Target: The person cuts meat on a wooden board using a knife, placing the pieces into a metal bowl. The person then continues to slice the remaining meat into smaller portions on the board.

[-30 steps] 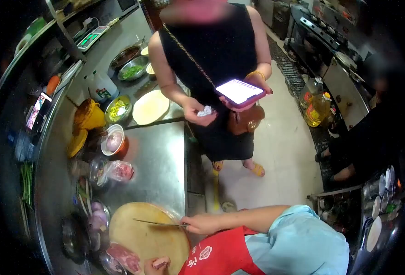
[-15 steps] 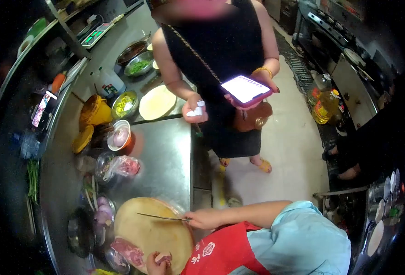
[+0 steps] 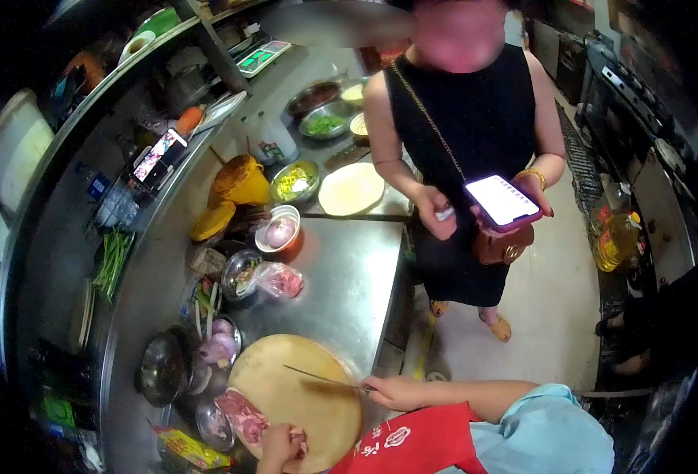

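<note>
A round wooden board (image 3: 309, 403) lies on the steel counter. My right hand (image 3: 395, 393) is wrapped round the handle of a knife (image 3: 321, 376), whose thin blade reaches over the board. At the board's lower left edge, my left hand (image 3: 283, 444) is closed on a small piece of meat (image 3: 301, 445). A larger slab of raw meat (image 3: 242, 417) lies just beside that hand, partly over the board's left edge.
Bowls, onions (image 3: 219, 346) and a black pan (image 3: 165, 367) line the counter's left. Bagged meat (image 3: 279, 280) lies beyond the board. Across the counter's corner stands a person (image 3: 467, 118) holding a lit phone (image 3: 503, 201). A yellow packet (image 3: 189, 449) sits lower left.
The whole view has shifted, so the counter and the person appear further right. The person's free hand has lowered. My right hand still holds the knife over the board.
</note>
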Demonstrator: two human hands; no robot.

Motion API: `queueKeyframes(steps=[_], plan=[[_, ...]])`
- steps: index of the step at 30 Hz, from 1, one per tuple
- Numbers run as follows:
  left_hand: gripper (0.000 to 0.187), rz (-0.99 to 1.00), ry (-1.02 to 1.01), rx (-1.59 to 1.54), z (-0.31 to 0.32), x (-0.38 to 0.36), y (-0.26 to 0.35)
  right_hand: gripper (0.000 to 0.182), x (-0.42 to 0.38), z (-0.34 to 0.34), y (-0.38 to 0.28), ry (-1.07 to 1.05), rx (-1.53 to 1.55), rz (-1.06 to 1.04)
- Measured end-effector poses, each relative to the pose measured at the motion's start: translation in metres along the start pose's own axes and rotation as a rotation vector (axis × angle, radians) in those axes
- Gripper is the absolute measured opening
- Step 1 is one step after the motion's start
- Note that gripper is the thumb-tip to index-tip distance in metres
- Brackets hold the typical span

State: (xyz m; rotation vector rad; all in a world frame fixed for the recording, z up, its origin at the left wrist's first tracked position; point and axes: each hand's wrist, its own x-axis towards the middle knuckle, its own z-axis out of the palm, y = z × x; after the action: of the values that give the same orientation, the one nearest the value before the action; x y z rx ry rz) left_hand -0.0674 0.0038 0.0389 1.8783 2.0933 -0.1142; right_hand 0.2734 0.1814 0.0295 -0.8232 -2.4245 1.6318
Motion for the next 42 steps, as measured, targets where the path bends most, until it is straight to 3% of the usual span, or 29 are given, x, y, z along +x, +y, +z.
queueKeyframes(steps=[5,7,9,10,12,14,16,17,19,20,22,23,27,31,34,42], plan=[[0.026,-0.441,0.579,-0.343,-0.057,0.027,0.025,0.039,-0.003,-0.003,-0.003,-0.008,0.039,-0.037],[0.03,-0.396,0.836,-0.526,-0.066,0.045,0.036,0.041,0.002,-0.002,0.001,-0.02,0.071,-0.015],[0.029,-0.471,0.775,0.003,-0.049,0.061,0.019,0.044,0.005,0.003,0.003,-0.037,0.051,0.002],[0.025,-0.372,0.768,-0.601,-0.024,0.075,0.012,0.045,0.007,0.003,0.005,-0.047,0.018,0.009],[0.021,-0.192,0.729,-0.766,0.002,0.087,0.016,0.046,0.003,-0.003,0.001,-0.042,-0.006,0.002],[0.018,-0.068,0.719,0.097,0.012,0.065,0.026,0.046,0.005,-0.008,-0.005,-0.043,0.017,0.006],[0.02,0.069,0.69,0.039,0.02,0.058,0.035,0.045,0.009,0.01,0.013,0.034,0.045,-0.069],[0.022,0.106,0.679,0.013,0.024,0.053,0.037,0.046,0.008,0.001,0.0,0.014,0.055,-0.005],[0.026,-0.008,0.702,-0.117,0.052,0.044,0.039,0.043,0.004,-0.009,-0.008,0.061,-0.056,0.066],[0.029,0.038,0.762,-0.178,0.054,0.045,0.041,0.039,0.007,-0.005,0.003,0.175,-0.112,-0.058],[0.031,-0.095,0.667,-0.212,0.052,0.033,0.05,0.034,0.011,-0.012,-0.004,0.184,-0.145,-0.002],[0.032,-0.087,0.64,-0.229,0.044,0.028,0.053,0.032,0.011,-0.024,-0.03,0.105,-0.225,0.132],[0.032,-0.137,0.727,-0.377,0.053,0.007,0.05,0.03,0.004,-0.022,-0.051,0.077,-0.255,-0.018],[0.029,-0.175,0.765,-0.41,0.047,0.009,0.052,0.029,0.015,-0.012,-0.077,-0.083,-0.545,-0.072],[0.028,-0.209,0.604,-0.224,0.058,0.019,0.042,0.027,0.033,-0.002,-0.094,-0.174,-0.672,-0.094],[0.027,-0.111,0.567,-0.3,0.057,0.026,0.028,0.019,0.061,0.005,-0.126,-0.308,-0.756,0.031]])
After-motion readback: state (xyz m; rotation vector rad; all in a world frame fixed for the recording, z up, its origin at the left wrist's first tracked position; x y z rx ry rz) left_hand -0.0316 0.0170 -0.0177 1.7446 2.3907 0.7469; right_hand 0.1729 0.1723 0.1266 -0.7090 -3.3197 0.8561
